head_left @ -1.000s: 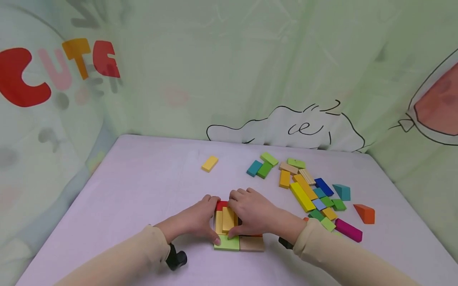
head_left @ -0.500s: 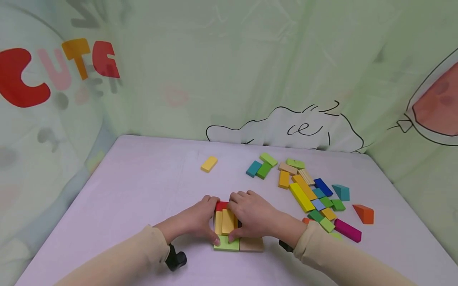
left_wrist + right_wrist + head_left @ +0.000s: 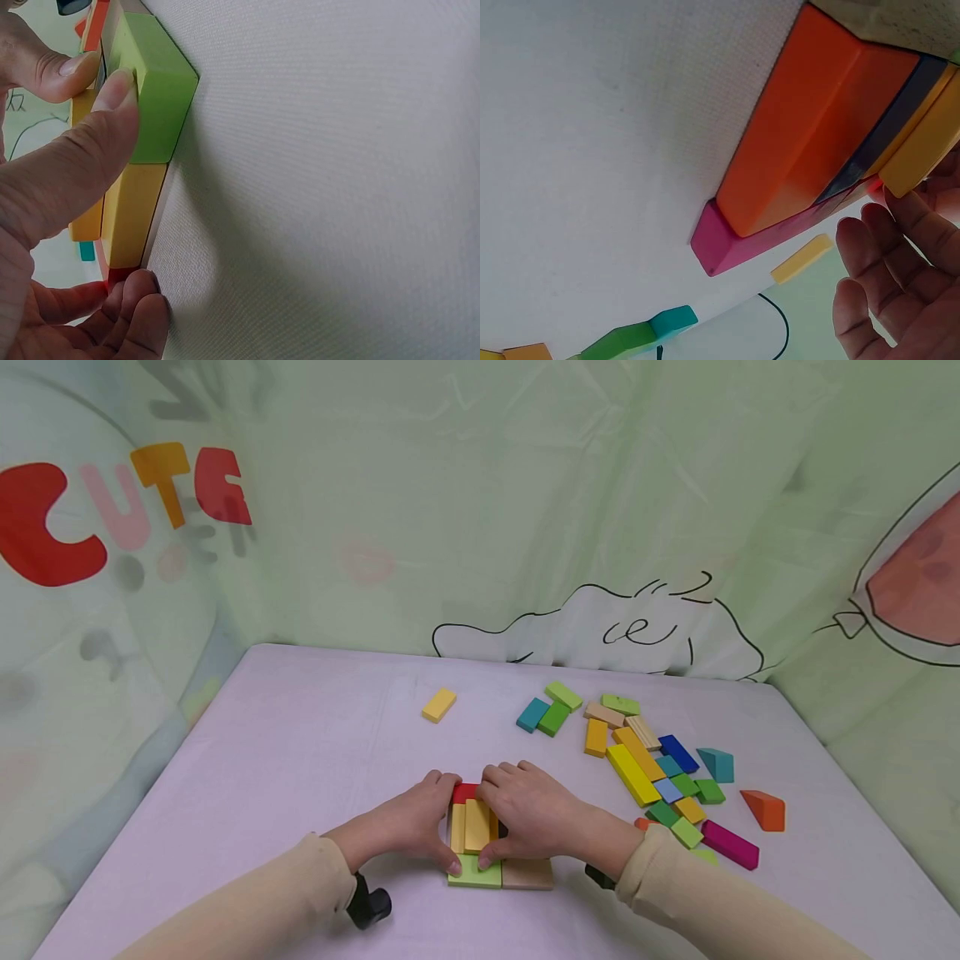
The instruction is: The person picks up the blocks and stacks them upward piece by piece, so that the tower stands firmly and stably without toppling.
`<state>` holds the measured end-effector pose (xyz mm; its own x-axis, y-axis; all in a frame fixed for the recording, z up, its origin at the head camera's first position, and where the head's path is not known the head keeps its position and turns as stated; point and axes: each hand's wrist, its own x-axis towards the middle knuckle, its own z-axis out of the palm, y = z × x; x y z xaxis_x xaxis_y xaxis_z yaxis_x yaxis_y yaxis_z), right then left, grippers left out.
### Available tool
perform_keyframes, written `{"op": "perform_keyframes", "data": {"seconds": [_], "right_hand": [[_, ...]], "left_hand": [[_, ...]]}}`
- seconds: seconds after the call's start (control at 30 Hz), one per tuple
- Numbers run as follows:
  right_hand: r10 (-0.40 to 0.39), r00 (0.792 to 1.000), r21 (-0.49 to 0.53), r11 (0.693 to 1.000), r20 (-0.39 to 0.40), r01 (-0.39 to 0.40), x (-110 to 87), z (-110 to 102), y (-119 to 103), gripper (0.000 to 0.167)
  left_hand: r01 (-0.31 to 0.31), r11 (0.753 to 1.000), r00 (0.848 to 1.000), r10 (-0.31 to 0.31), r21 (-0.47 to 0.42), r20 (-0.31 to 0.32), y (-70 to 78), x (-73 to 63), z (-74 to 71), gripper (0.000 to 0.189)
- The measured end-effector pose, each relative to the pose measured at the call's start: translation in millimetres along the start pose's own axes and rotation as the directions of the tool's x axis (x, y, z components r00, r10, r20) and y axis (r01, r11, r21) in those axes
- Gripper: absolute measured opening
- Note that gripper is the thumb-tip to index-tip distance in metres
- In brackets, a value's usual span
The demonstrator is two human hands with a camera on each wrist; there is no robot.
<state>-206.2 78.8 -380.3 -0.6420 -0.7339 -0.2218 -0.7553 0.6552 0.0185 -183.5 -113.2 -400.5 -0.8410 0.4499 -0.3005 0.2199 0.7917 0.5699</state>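
Note:
In the head view, a flat rectangle of blocks lies on the table: a light green block (image 3: pixel 474 877) and a tan block (image 3: pixel 527 874) at the near side, a red block (image 3: pixel 465 792) at the far side. My left hand (image 3: pixel 412 818) spans its left edge, thumb on the green block, fingers curled at the red end. My right hand (image 3: pixel 531 807) pinches a raised yellow block (image 3: pixel 477 827) lengthwise between thumb and fingers. The right wrist view shows an orange block (image 3: pixel 802 127), a dark blue block (image 3: pixel 900 120) and a magenta block (image 3: pixel 724 244) in the rectangle.
Many coloured blocks are scattered to the right, among them a long yellow block (image 3: pixel 632 774), a magenta bar (image 3: pixel 731 844) and an orange wedge (image 3: pixel 763 811). One lone yellow block (image 3: pixel 438 705) lies farther back. Printed fabric (image 3: pixel 375 527) hangs behind the table.
The raised yellow block and my right thumb have come very slightly nearer to me. My left hand holds its place, and the scattered blocks look the same.

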Motion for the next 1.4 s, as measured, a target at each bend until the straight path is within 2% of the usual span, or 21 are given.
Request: {"op": "perform_keyframes", "data": {"seconds": [0.3, 0.53, 0.67, 0.8, 0.9, 1.07, 1.23, 1.4], "right_hand": [[-0.011, 1.000, 0.000, 1.000, -0.008, 0.011, 4.2, 0, 3, 0.077], [0.045, 0.999, 0.097, 0.994, -0.028, -0.042, 9.3, -18, 20, 0.077], [0.074, 0.996, 0.141, 0.988, -0.057, -0.065, 32.5, -27, 41, 0.066], [0.078, 0.997, 0.102, 0.992, -0.024, -0.075, 69.8, -25, 56, 0.067], [0.081, 0.996, 0.061, 0.995, 0.021, -0.082, 96.3, -21, 59, 0.071], [0.109, 0.991, 0.075, 0.991, 0.073, -0.114, 129.1, -18, 58, 0.071], [0.096, 0.993, 0.083, 0.991, 0.067, -0.101, 145.3, -16, 56, 0.057], [0.075, 0.996, 0.150, 0.985, 0.046, -0.081, 142.1, -14, 58, 0.041]], "left_hand": [[0.002, 1.000, 1.000, -0.002, -0.003, -0.005, -4.1, 3.0, -2.0, 0.102], [0.008, 1.000, 1.000, -0.008, -0.006, -0.006, -4.0, 3.6, -5.8, 0.104], [0.020, 1.000, 1.000, -0.020, -0.014, -0.003, -4.1, 3.7, -6.9, 0.104], [0.034, 0.999, 0.999, -0.034, -0.019, 0.005, -4.3, 3.9, -5.5, 0.105], [0.040, 0.999, 0.999, -0.039, -0.013, 0.010, -3.3, 2.8, -5.0, 0.105], [0.026, 0.999, 1.000, -0.026, -0.023, 0.014, -1.0, 0.1, -4.6, 0.105], [0.023, 0.999, 1.000, -0.022, -0.026, 0.010, -1.2, 1.4, -1.4, 0.106], [0.034, 0.999, 0.999, -0.034, -0.014, 0.003, -3.2, 3.4, 0.4, 0.107]]}}
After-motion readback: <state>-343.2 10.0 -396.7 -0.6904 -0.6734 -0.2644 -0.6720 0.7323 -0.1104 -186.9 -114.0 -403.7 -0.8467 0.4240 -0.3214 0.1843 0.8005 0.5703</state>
